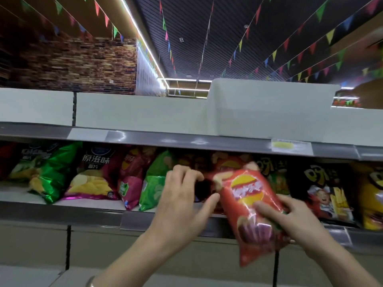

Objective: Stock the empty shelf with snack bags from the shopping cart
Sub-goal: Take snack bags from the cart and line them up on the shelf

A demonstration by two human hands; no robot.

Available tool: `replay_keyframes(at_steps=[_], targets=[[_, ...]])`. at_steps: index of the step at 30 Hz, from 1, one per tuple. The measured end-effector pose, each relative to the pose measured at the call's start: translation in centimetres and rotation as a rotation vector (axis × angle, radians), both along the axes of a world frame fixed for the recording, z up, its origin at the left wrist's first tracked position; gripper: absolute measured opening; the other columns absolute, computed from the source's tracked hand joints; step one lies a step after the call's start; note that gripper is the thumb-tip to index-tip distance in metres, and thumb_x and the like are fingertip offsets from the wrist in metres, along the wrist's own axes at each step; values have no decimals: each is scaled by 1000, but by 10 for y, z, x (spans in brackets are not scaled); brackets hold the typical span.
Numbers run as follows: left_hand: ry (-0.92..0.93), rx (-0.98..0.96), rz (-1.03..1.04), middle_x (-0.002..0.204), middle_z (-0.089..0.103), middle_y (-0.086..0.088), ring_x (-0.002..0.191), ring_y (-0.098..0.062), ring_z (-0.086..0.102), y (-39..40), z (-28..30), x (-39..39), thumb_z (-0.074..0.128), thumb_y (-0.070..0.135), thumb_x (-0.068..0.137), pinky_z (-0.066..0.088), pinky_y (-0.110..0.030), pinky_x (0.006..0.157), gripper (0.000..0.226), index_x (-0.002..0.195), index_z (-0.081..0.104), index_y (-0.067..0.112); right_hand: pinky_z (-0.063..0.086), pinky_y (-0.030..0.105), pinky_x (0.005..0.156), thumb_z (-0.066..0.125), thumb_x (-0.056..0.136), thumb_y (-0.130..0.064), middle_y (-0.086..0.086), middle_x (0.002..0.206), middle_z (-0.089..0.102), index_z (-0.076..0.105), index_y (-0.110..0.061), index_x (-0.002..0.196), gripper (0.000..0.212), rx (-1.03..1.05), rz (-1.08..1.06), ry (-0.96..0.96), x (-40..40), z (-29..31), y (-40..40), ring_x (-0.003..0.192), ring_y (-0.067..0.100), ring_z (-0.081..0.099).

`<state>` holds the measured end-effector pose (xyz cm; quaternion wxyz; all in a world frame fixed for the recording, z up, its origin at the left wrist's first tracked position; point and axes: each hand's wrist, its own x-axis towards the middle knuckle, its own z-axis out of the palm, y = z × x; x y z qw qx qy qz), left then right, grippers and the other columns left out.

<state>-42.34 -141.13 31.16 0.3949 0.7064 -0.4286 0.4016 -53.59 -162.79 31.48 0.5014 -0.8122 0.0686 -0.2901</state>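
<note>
My right hand [294, 220] grips a red chip bag [248, 206] by its right edge and holds it tilted in front of the shelf [62, 212]. My left hand [182, 201] reaches into the shelf just left of that bag, fingers curled against the bags standing there; whether it grips one I cannot tell. On the shelf stand a green bag [153, 183], a pink bag [130, 179], a purple bag with yellow chips [91, 179] and a shiny green bag [51, 172]. The shopping cart is out of view.
Black and yellow snack bags [323, 189] fill the shelf to the right of my hands. The shelf above [145, 139] carries a yellow price label [284, 145] and a white box [269, 108]. Coloured pennant strings hang from the dark ceiling.
</note>
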Motion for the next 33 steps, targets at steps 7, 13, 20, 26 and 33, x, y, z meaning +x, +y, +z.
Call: replay_keyframes(at_steps=[7,13,20,26,33], targets=[[998,67,-572,133,57,2,117,-10,60,-68,-7,34,76,46,81,48,-26,102,99,157,15,23,57,42,87,68,86,-47,6,96,76,67,-14,106,39,457,-94,-227,70,-15,6,88,24,73],[935,96,-488,117,64,-6,115,-24,62,-81,-5,69,66,-1,90,47,-40,105,56,137,37,10,47,10,74,71,88,-36,-7,100,69,60,-23,114,31,73,-195,-220,96,-13,0,97,13,67],[869,-21,-333,130,54,-9,120,-24,56,-96,-9,79,83,52,50,46,-44,105,97,128,29,31,43,25,96,66,91,-44,5,131,54,40,-16,139,62,-121,-210,3,108,-19,-1,120,22,56],[744,94,-330,153,30,-13,143,-31,33,-119,-8,61,67,39,88,31,-41,117,95,157,9,10,13,31,119,75,85,-35,19,158,7,3,-5,157,106,-249,-487,-112,101,-26,-6,149,33,10],[583,-1,-72,154,27,-12,143,-31,22,-71,-6,53,62,37,93,18,-34,117,77,155,21,16,26,42,119,70,77,-17,6,148,24,28,-9,151,85,-480,-540,-587,77,-18,20,141,27,26]])
